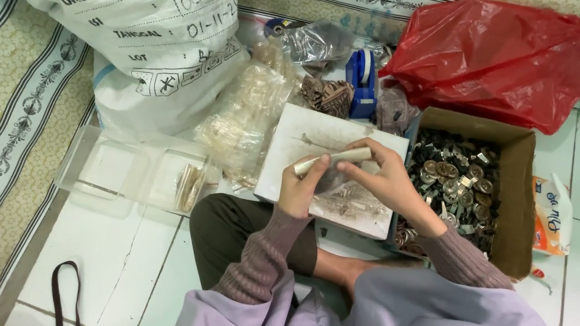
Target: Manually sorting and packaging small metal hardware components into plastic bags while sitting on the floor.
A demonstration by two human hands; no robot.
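Observation:
My left hand (299,186) and my right hand (382,178) meet over a white board (293,140) that lies on the floor in front of my knees. Together they hold a slim cream stick-like piece (341,157) with a bit of clear plastic wrap (330,183) hanging under it. The left hand grips the piece's lower left end, and the right hand's fingers pinch its upper right end. Both wrists are in ribbed mauve sleeves.
A cardboard box (520,213) of small round metal pieces stands to the right. A clear plastic tray (113,167) lies to the left, a big white sack (135,17) behind it, a red plastic bag (512,58) at the back right, a blue tape dispenser (363,82) between.

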